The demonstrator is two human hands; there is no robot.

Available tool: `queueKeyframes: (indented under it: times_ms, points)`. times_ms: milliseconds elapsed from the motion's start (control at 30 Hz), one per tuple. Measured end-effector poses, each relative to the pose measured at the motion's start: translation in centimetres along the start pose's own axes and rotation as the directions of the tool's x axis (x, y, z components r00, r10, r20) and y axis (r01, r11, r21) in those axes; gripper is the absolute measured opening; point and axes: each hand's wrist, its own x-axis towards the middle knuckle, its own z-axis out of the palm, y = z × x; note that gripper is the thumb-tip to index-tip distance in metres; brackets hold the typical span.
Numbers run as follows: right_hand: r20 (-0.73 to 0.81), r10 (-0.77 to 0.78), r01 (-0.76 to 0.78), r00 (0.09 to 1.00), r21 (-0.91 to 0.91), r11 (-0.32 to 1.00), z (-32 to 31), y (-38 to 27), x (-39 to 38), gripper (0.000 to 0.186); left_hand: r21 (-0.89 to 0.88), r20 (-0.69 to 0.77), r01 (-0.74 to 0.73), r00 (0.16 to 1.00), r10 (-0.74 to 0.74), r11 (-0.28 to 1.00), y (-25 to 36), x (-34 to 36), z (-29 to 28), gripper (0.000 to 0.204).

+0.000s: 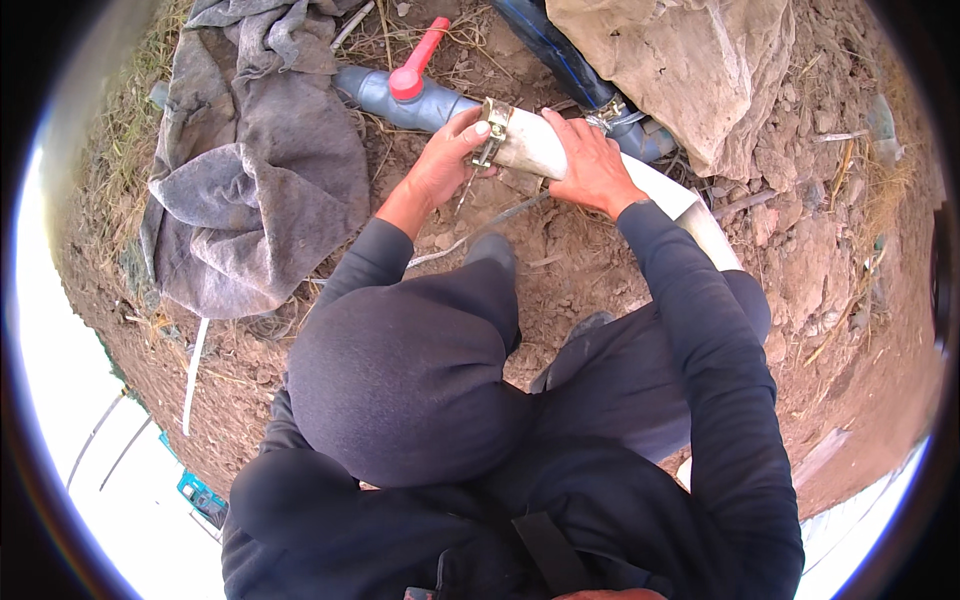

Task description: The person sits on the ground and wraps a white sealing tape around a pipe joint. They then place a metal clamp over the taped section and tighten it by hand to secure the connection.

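A white hose (655, 186) curves from beside my right leg to a grey pipe (365, 90) that has a valve with a red handle (418, 62). The hose's end meets the pipe, and a metal hose clamp (494, 133) goes around it there. My left hand (440, 168) is closed on the clamp, thumb on top and fingertips underneath. Just to the right, my right hand (590, 165) grips the hose from above, its fingers wrapped over it. The exact fit of hose and pipe under the clamp is partly hidden by my left hand.
Crumpled grey cloth (255, 200) lies at the left over part of the pipe. A black pipe (550, 45) with another clamp (607, 112) runs behind my right hand, beside a dirty tan sack (690, 70). Dry soil (800, 270) and straw surround my feet.
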Motion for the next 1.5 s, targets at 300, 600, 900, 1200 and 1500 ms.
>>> queueKeyframes:
  times_ms: [300, 600, 900, 1200, 1500]
  points:
    - [-0.027, 0.032, -0.03, 0.999, 0.071, 0.997, -0.7, -0.7, 0.5, 0.102, -0.073, -0.136, -0.121, 0.985, 0.11, 0.99, -1.2, 0.3, 0.8, 0.1]
    - [-0.048, 0.05, -0.046, 0.998, 0.067, 0.997, -1.0, -1.3, 0.8, 0.097, -0.142, -0.017, 0.134, 0.99, -0.138, 0.981, -1.3, -1.2, -0.1, 0.077]
    - [-0.087, 0.098, -0.091, 0.991, 0.077, 0.993, -0.5, -2.0, 1.8, 0.094, 0.72, -0.191, -0.194, 0.868, 0.459, 0.666, -3.6, -1.2, 0.7, 0.059]
    - [-0.055, 0.039, -0.026, 0.998, 0.227, 0.974, -1.4, -0.8, 2.5, 0.099, 0.763, 0.042, -0.288, 0.916, 0.4, 0.579, -5.0, -0.3, 2.5, 0.051]
    - [-0.012, 0.109, -0.108, 0.994, 0.099, 0.989, 1.9, -1.2, 1.7, 0.103, 0.531, -0.043, -0.113, 0.986, 0.16, 0.84, -9.6, -0.4, 2.8, 0.057]
